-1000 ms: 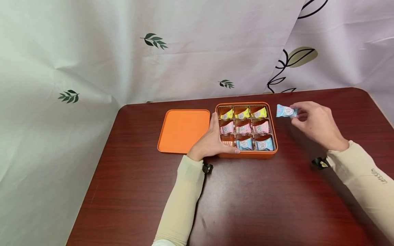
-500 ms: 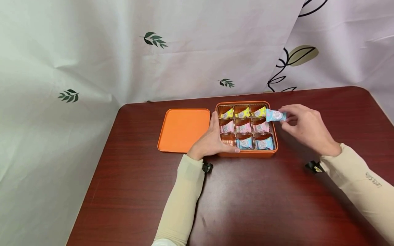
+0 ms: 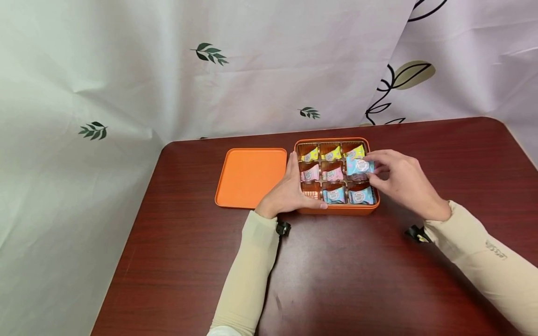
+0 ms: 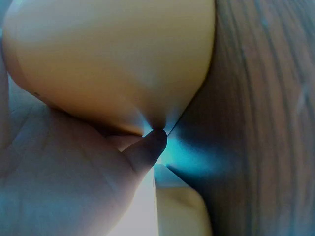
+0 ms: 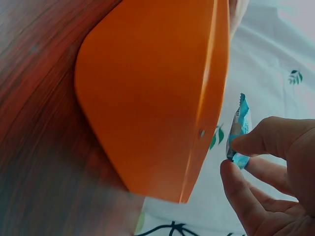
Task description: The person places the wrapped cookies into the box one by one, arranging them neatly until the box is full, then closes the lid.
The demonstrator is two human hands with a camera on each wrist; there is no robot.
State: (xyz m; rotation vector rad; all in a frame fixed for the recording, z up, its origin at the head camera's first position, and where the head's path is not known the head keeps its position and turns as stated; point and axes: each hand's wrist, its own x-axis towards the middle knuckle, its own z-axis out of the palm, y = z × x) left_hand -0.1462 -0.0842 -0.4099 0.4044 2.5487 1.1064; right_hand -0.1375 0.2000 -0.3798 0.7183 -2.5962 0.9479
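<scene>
My right hand [image 3: 403,184] pinches a blue wrapped candy [image 3: 359,166] between thumb and fingers, over the right side of an orange box [image 3: 336,211]. In the right wrist view the candy [image 5: 239,132] is above the box's rim. My left hand [image 3: 286,191] lies spread around the box's front left corner, fingers along the left side and thumb along the front edge. Inside, a divided tray holds yellow candies [image 3: 332,153] at the back, pink candies [image 3: 333,174] in the middle and blue candies [image 3: 334,195] in front. The front left compartment, partly behind my left hand, shows a striped orange bottom.
A flat orange lid [image 3: 252,177] lies on the dark red wooden table [image 3: 336,275], left of the box. Behind the table hangs a pale cloth [image 3: 260,84] with leaf prints.
My right hand has carried the blue candy leftward from beside the box to over its right column, now covering part of a pink candy. The left hand and box stay put.
</scene>
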